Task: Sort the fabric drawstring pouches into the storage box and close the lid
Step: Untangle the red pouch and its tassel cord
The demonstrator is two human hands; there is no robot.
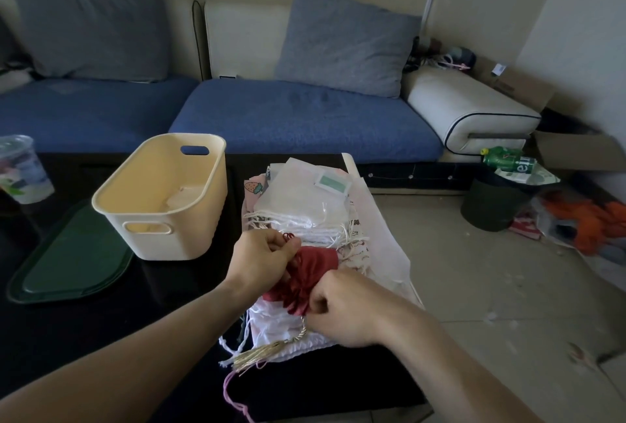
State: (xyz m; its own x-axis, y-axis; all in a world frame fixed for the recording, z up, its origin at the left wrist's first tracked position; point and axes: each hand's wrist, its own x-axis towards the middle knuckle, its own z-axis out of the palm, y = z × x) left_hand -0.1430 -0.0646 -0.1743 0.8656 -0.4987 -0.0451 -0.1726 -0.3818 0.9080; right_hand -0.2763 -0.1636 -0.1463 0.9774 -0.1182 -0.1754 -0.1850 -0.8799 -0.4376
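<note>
White pouches [305,209] stacked too tight on the black table [101,321] to count; box contents hard to make out. One cream storage box [162,199], open, left of the pile; one green lid [71,256] flat beside it. One red pouch [305,280] above the pile, pinched between left hand [264,256] and right hand [342,307], both closed on its gathered fabric.

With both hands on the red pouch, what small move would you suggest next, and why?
Probably carry the red pouch, which both the left hand and the right hand pinch above the pile of white pouches, leftward over the cream storage box and release it: the box stands open, nearly empty, its green lid lying beside it.
</note>
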